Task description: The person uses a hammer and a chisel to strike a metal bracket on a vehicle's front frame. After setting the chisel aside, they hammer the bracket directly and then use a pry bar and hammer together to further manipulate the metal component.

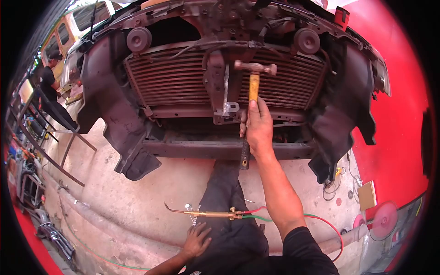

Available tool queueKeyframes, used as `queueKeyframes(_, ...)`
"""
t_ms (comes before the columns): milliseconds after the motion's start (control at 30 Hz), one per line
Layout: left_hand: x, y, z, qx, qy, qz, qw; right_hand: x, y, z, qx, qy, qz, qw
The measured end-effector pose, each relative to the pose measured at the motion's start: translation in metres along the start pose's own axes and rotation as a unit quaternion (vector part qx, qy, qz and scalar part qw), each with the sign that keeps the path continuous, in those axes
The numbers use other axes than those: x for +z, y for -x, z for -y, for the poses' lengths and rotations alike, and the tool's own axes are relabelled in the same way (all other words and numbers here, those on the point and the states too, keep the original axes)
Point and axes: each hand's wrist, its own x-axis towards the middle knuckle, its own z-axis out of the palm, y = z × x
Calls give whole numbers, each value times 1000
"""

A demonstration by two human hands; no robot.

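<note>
My right hand (260, 126) is wrapped round the handle of a hammer (254, 87) with a yellow neck and a black grip end. The hammer is raised, its metal head in front of the car's finned radiator (174, 80). Just left of it stands the dark upright centre support (215, 82), with a bare-metal bracket (228, 107) at its lower part. My left hand (197, 240) lies on my thigh with its fingers spread, holding nothing. A brass gas torch (213, 214) with red and green hoses rests across my leg, above the left hand.
The car's front is stripped; dark plastic liners (98, 87) hang on both sides above a lower crossbar (206, 149). A co-worker (50, 87) stands at the far left near metal stands. A standing fan (384, 220) and a cardboard piece (366, 195) are at right.
</note>
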Motion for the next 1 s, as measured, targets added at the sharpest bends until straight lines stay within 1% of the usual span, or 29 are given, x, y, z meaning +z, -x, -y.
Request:
queueKeyframes(33, 1, -1, 0, -2, 3, 3, 1000, 1, -2, 0, -1, 3, 1, 1000)
queueKeyframes(100, 3, -1, 2, 5, 1, -3, 1000, 2, -4, -1, -29, -22, -29, 999)
queueKeyframes(133, 4, -1, 3, 12, -5, -8, 1000, 0, -6, -1, -7, 5, -1, 1000)
queueKeyframes(167, 3, -2, 3, 13, -5, -6, 1000, 0, -5, 0, -6, 5, -3, 1000)
queueKeyframes(233, 1, 0, 3, 10, -4, -6, 1000, 0, -1, 1, 31, 6, 24, 999)
queueKeyframes(267, 1, 0, 4, 11, -5, -3, 1000, -1, 2, 1, 28, -14, 23, 999)
queueKeyframes(300, 2, -1, 4, 9, -3, -7, 1000, -2, 3, -1, 28, -16, 19, 999)
queueKeyframes(367, 1, 1, 5, 8, -5, -2, 1000, -2, 5, -7, 6, -53, -24, 998)
queueKeyframes(400, 2, 1, 4, 10, -1, -12, 1000, -3, 7, -8, 9, -56, -31, 998)
queueKeyframes(433, 3, 1, 4, 13, 2, -23, 1000, -3, 8, -8, 21, -6, -6, 1000)
queueKeyframes(467, 3, 1, 4, 14, -1, -14, 1000, -2, 9, -7, 34, 44, 18, 998)
queueKeyframes(500, 2, 0, 5, 13, 1, -15, 1000, -2, 8, -8, 37, 54, 12, 998)
queueKeyframes(567, 2, -1, 5, 16, 0, -13, 1000, -6, 8, 1, 53, 47, 28, 997)
queueKeyframes(600, 2, -2, 6, 12, -2, -8, 1000, -8, 7, -1, 52, 44, 26, 997)
queueKeyframes(667, 3, -4, 5, 6, -6, -5, 1000, -8, 4, -10, 24, -16, -4, 1000)
queueKeyframes(700, 3, -5, 4, 7, -8, -8, 1000, -7, 3, -13, 26, -18, -3, 999)
queueKeyframes(767, 5, -4, 0, 3, -12, -10, 1000, -3, 2, -16, 14, 20, -5, 1000)
queueKeyframes(800, 4, -4, 1, 2, -11, -8, 1000, -1, 5, -8, 47, 60, 17, 997)
queueKeyframes(833, 3, -5, 1, 1, -11, -5, 1000, -5, 4, -11, 49, 56, 14, 997)
queueKeyframes(900, 1, -6, 1, 3, -14, 0, 1000, -14, 0, -15, -17, 86, 33, 996)
queueKeyframes(967, 0, -8, 0, 5, -15, 2, 1000, -13, 3, -14, -9, 79, 17, 997)
queueKeyframes(1000, 0, -9, 0, 8, -13, 0, 1000, -10, 6, -8, 17, 31, -16, 999)
